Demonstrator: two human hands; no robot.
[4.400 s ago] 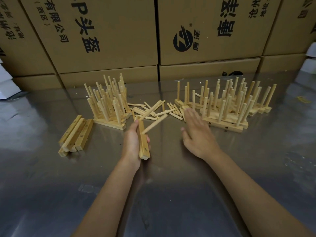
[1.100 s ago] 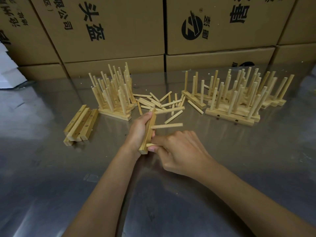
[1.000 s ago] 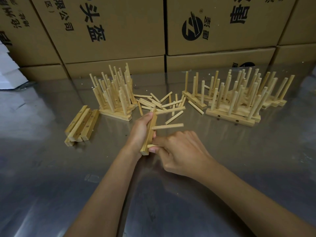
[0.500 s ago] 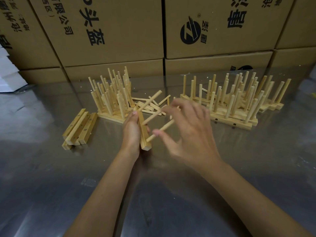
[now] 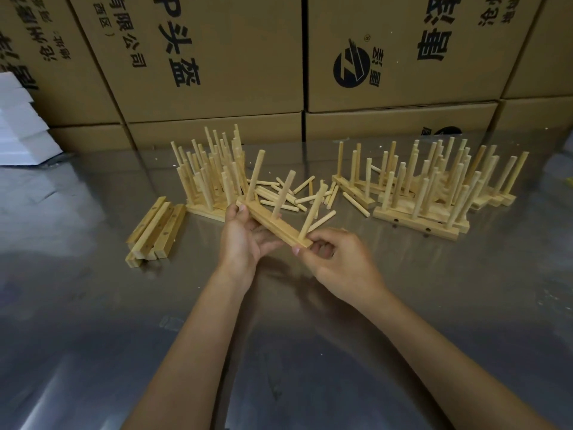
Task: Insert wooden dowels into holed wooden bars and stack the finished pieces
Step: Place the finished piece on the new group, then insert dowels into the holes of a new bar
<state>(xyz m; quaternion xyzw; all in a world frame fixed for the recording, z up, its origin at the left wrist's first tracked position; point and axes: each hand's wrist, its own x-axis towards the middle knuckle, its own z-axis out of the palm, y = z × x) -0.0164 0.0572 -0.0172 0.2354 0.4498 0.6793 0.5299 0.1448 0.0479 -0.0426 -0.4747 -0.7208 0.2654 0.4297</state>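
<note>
A wooden bar [image 5: 280, 228] with three dowels standing up from it hangs above the table between both hands. My left hand [image 5: 240, 240] grips its far end from below. My right hand [image 5: 339, 262] pinches its near end. Loose dowels [image 5: 290, 197] lie scattered on the table just behind the bar. Several bare holed bars [image 5: 156, 231] lie in a small pile at the left. One stack of finished pieces [image 5: 210, 184] stands behind my left hand, and a wider group of finished pieces [image 5: 434, 190] stands at the right.
The metal table [image 5: 93, 321] is shiny and reflective. Cardboard boxes [image 5: 217, 57] form a wall along its far edge. White foam blocks [image 5: 18, 125] sit at the far left.
The bar held one dowel at first and now holds three. It has turned so the dowels point up, and my right hand has moved from the dowels to the bar's near end.
</note>
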